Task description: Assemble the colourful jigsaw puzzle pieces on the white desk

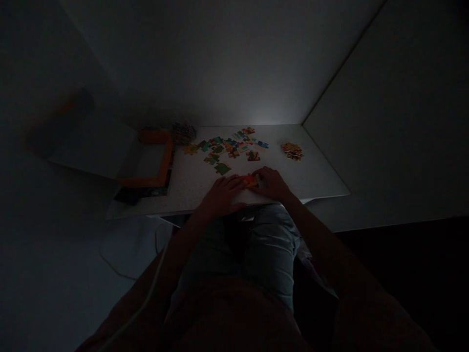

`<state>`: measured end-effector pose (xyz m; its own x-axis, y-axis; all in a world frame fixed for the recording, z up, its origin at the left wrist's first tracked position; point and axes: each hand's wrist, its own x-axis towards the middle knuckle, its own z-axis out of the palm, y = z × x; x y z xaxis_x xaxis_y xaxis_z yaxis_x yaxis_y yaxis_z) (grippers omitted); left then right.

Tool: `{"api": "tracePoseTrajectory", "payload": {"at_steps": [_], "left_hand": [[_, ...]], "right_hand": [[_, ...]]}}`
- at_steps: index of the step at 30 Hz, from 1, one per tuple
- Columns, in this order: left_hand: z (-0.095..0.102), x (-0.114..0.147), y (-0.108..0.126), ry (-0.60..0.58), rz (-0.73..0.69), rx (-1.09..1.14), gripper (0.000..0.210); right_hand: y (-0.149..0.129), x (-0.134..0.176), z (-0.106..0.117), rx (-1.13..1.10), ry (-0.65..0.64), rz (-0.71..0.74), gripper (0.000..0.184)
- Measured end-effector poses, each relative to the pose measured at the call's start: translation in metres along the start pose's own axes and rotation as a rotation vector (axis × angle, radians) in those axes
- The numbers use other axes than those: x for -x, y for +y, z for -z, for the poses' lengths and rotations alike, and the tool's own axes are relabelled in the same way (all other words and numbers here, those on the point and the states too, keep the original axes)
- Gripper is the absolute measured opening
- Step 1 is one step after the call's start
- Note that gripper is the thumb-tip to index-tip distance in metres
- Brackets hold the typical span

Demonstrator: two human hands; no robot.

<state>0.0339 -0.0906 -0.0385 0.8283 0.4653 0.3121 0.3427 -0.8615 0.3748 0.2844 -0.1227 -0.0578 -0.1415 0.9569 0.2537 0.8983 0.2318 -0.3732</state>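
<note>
Between my hands, close to the table's front edge, lie red, orange and yellow puzzle pieces (250, 180). They look joined, but fingers cover part of them. My left hand (225, 194) rests flat from the left, fingertips touching the pieces and thumb spread away toward the edge. From the right, my right hand (271, 184) has its index finger and thumb closed around the right end of the pieces. Beyond the hands, loose puzzle pieces (232, 152) in green, blue and red are scattered over the table. A single green piece (222, 168) lies nearest my left hand.
The white table (194, 190) stands against a wall. A small pile of pieces (292, 151) sits at the right. On the left are an open orange-rimmed box (166, 161), a dark patterned sheet under it, and another heap of pieces (183, 133). A pale cable (148, 296) crosses my left arm.
</note>
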Motion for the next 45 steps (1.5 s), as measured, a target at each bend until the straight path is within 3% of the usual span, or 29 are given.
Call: {"api": "tracePoseTrajectory", "payload": {"at_steps": [9,15,25,45], "left_hand": [[0.003,0.002,0.002,-0.026,-0.016,-0.011,0.07],[0.005,0.003,0.006,-0.011,0.047,-0.026,0.057],[0.028,0.001,0.03,-0.098,0.064,-0.25,0.062],[0.022,0.002,0.025,-0.14,0.025,-0.315,0.076]], "right_hand": [[0.001,0.0,-0.004,-0.018,0.038,-0.012,0.044],[0.002,0.001,-0.003,0.024,0.025,-0.003,0.046],[0.003,-0.001,-0.002,0.012,0.006,-0.025,0.048],[-0.001,0.0,0.001,0.028,-0.015,-0.007,0.048]]}}
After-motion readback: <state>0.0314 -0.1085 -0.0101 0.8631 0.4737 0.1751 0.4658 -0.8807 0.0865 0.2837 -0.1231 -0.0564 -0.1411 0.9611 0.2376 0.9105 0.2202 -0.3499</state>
